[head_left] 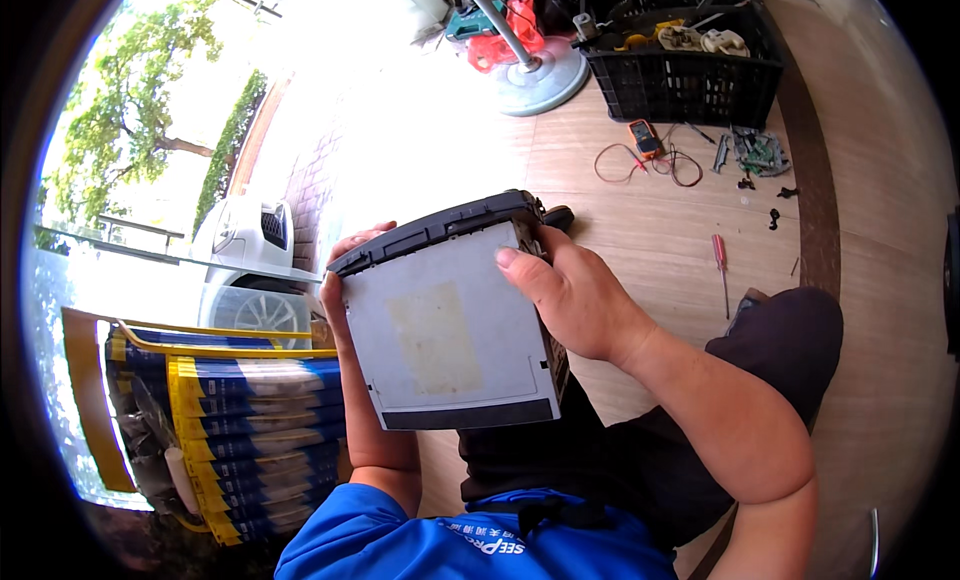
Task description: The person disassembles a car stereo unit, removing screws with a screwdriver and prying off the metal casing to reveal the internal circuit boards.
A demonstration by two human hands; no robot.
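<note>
While blue-and-yellow packs [260,420] fill a yellow-framed rack [240,353] at the left, a white car [245,242] stands outside. The left hand [334,292] has its fingers around the left end of the black front panel [430,230] of a grey metal box [450,330], above the person's lap [530,458]; this front points away from the person, its long axis slanting, right end farther out. Beyond, a pole [498,25] rises from a round base [545,85]. The right hand [580,300] clasps the box's right edge, thumb on its upper face. On the pale floor [640,245] are an orange meter [644,138], a black crate [690,90] holding white parts [720,42] among others, a red-handled screwdriver [720,260] and a green circuit board [760,152], left of the floor's dark strip [820,190].
</note>
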